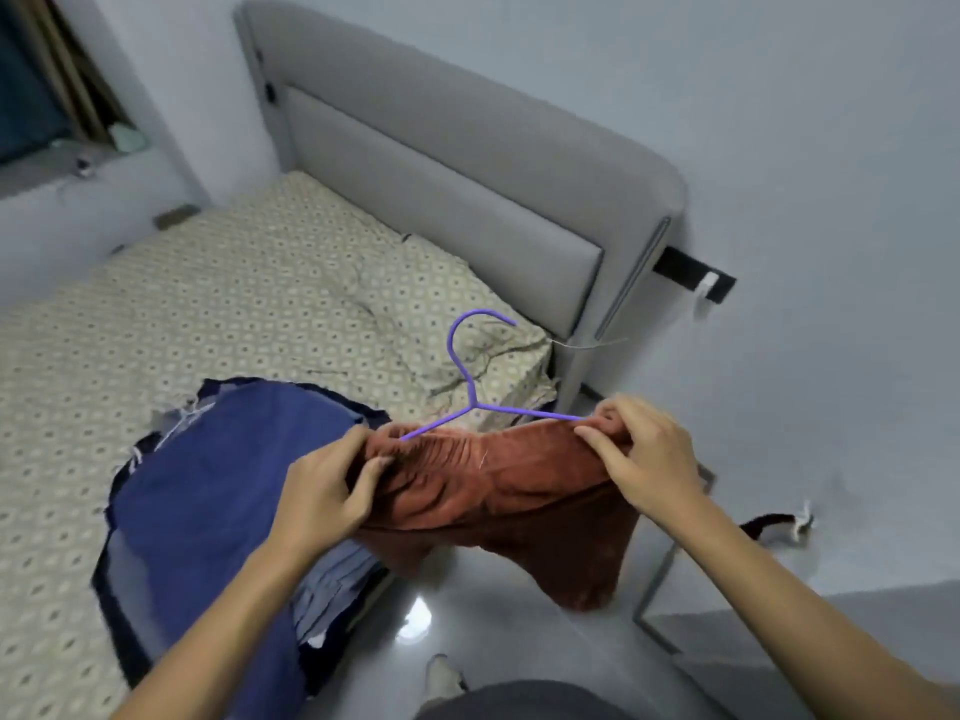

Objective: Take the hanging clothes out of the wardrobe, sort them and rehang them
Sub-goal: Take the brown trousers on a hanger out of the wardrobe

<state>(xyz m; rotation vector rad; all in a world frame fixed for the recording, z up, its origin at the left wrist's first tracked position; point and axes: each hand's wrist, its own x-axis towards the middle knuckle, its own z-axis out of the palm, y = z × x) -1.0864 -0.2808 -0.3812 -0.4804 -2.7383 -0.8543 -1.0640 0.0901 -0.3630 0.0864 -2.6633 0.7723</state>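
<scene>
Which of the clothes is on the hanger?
The rust-brown garment, held by both hands on the purple hanger. The blue clothes lie piled on the bed without one.

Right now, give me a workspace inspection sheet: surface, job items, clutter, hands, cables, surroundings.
Surface: bed with patterned sheet; pillow at the head end.
Job's things: rust-brown garment on a purple hanger, held up beside the bed edge; pile of blue clothes lies on the bed, overhanging its edge.
Clutter: small items on the window ledge, too blurred to name.
Grippers: left hand and right hand each grip the garment's top edge at the hanger's ends.
Cables: thin wire by the headboard's foot.
Surroundings: grey padded headboard, pale walls, glossy floor.
</scene>
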